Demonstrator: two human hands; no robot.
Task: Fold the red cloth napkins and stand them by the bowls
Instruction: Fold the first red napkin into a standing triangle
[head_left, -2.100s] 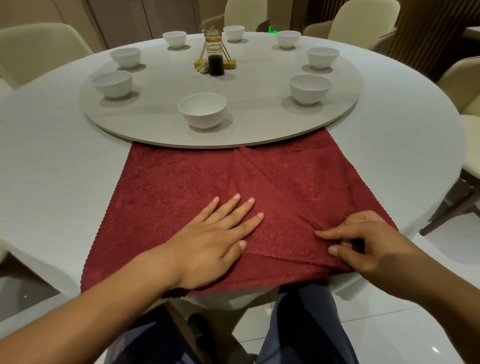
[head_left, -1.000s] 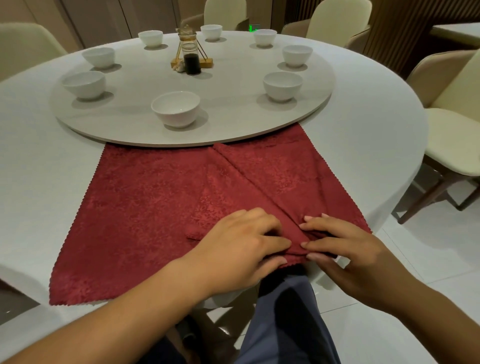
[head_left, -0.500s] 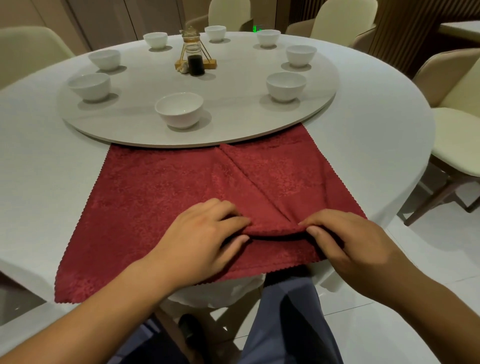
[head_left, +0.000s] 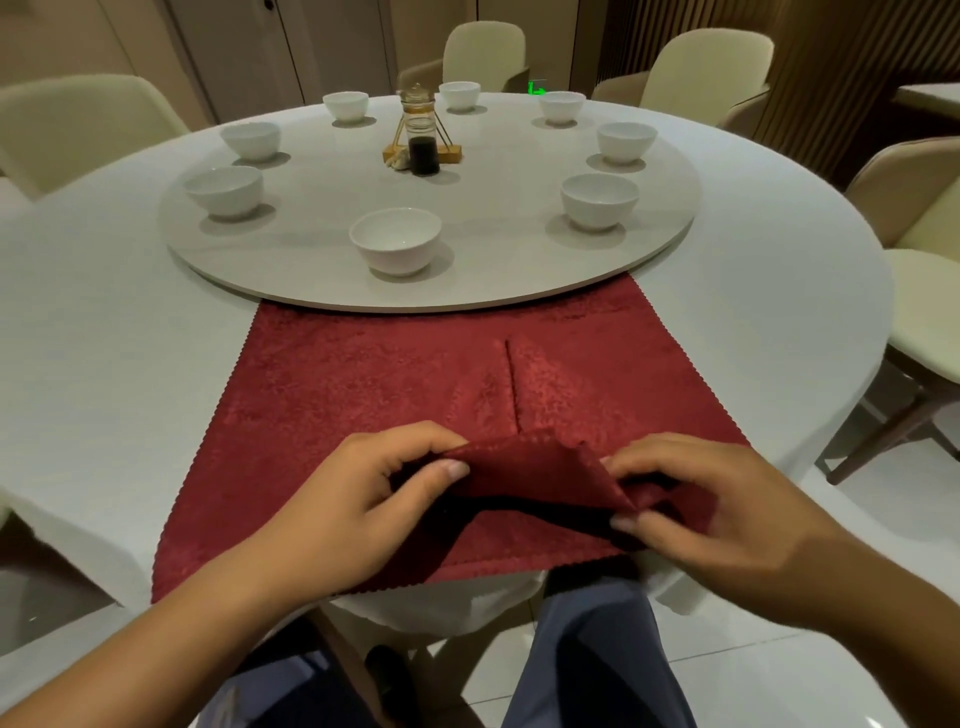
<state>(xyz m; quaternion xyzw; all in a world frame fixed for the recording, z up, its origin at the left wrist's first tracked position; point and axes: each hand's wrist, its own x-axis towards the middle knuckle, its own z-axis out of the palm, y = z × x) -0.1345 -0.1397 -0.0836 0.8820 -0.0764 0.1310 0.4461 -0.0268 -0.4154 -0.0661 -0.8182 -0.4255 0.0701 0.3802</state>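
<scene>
Head view looks down on a round white table (head_left: 104, 364). The red napkin (head_left: 337, 395) lies spread on its near side, and the napkin's far edge meets the rim of the grey turntable (head_left: 493, 265) (whether it slips under that rim I cannot tell). Its scalloped near hem runs along the table's edge.

Both hands work at the near middle of the cloth, where a strip of it is lifted off the rest, with a dark shadow beneath. The left hand (head_left: 358, 499) pinches the left end of this raised fold between thumb and curled fingers. The right hand (head_left: 727, 514) pinches the right end in the same way, with the thumb low and the fingers above. Beyond the fold, a straight crease runs away toward the turntable.

Eight white bowls (head_left: 598, 200) stand in a ring on the turntable, well apart from the napkin. The nearest bowl (head_left: 396, 240) sits just beyond the cloth's far edge. A glass bottle (head_left: 423, 150) of dark liquid stands at a small wooden stand (head_left: 451, 152) near the middle. Cream chairs (head_left: 706, 67) ring the table, and blue-grey trousers (head_left: 597, 660) show below its edge.
</scene>
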